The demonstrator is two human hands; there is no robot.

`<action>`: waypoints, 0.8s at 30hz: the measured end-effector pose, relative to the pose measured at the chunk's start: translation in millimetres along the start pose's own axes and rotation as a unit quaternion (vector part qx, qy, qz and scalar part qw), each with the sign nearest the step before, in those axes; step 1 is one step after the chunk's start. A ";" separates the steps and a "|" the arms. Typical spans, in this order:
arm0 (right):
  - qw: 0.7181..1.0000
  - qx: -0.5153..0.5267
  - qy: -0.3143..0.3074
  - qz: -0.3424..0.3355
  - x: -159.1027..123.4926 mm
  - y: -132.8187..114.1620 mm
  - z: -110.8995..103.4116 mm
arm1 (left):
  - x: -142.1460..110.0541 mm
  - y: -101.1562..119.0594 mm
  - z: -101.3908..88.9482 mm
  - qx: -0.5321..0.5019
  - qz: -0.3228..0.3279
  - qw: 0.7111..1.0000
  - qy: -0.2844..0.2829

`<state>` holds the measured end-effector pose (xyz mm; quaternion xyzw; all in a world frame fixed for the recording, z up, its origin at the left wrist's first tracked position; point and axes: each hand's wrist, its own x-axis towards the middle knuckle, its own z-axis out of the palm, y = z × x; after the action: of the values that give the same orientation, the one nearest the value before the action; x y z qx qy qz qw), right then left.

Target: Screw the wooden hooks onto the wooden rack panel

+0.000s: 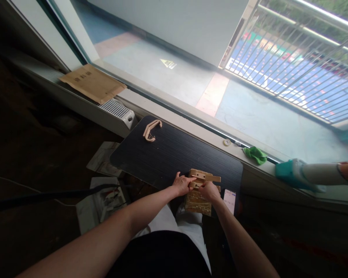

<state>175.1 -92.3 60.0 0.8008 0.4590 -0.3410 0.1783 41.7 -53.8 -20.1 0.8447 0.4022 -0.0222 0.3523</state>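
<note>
The upper wooden piece (201, 175) is lying at eleven o'clock from the nearer right hand (209, 191), its long axis running nine to three. The left hand (182, 184) is spreading its fingers alongside; the right is curling, its pinch unclear. The black tabletop (174, 154) is offering room toward ten; the phone (229, 200) is bordering four.

Both hands' fingers (192, 179) touch light wooden pieces (201, 175) at the worktop's (174, 150) near edge; right of them lies a phone (229, 200), farther off to their left a curved piece (150, 130).
</note>
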 end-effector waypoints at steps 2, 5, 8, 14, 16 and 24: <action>1.000 -0.023 0.018 -0.001 -6.0 -2.8 -0.9 | -0.3 0.5 -0.8 -0.002 0.000 1.000 0.001; 0.989 -0.111 0.067 -0.076 -19.4 -8.7 -2.4 | -1.4 1.1 -2.5 -0.002 0.005 1.000 0.005; 0.959 -0.210 0.073 -0.178 -29.0 -14.2 -3.2 | -2.5 1.3 -4.2 -0.004 0.007 1.000 0.002; 0.953 -0.222 0.054 -0.199 -22.8 -14.2 -2.8 | -0.4 -0.9 -1.3 -0.005 0.006 1.000 -0.008; 0.973 -0.169 0.062 -0.147 -16.2 -7.9 -1.9 | 0.5 -1.7 0.5 -0.003 0.004 1.000 -0.006; 0.998 -0.037 0.039 -0.021 -9.9 29.2 8.0 | -0.3 -0.7 -0.3 -0.010 0.006 1.000 -0.017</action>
<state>193.6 -118.2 60.6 0.7968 0.4945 -0.2957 0.1821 40.9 -53.5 -20.2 0.8430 0.3912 -0.0299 0.3679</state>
